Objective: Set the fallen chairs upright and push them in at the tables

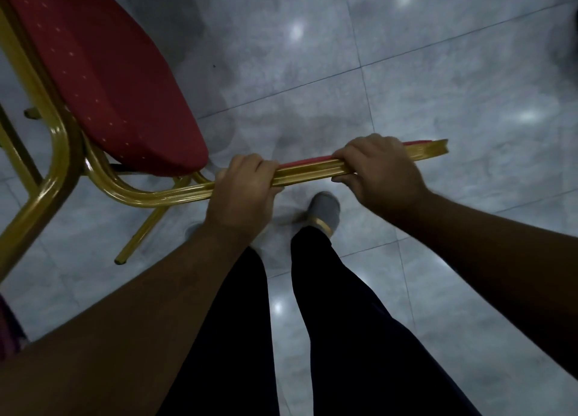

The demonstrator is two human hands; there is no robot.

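A chair with a red dotted seat cushion (pixel 103 71) and a gold metal frame (pixel 59 153) fills the upper left, seen from above. Its backrest edge (pixel 306 168), gold with a strip of red padding, runs across the middle of the view. My left hand (pixel 247 190) is closed around that edge near the seat. My right hand (pixel 378 168) grips the same edge further right, close to its end. One gold chair leg (pixel 144 231) slants down to the floor at the left. No table is in sight.
Glossy grey marble floor tiles (pixel 406 71) spread all around, with light reflections. My legs in dark trousers and one grey shoe (pixel 323 209) stand just below the backrest. A dark reddish object (pixel 7 328) shows at the left edge.
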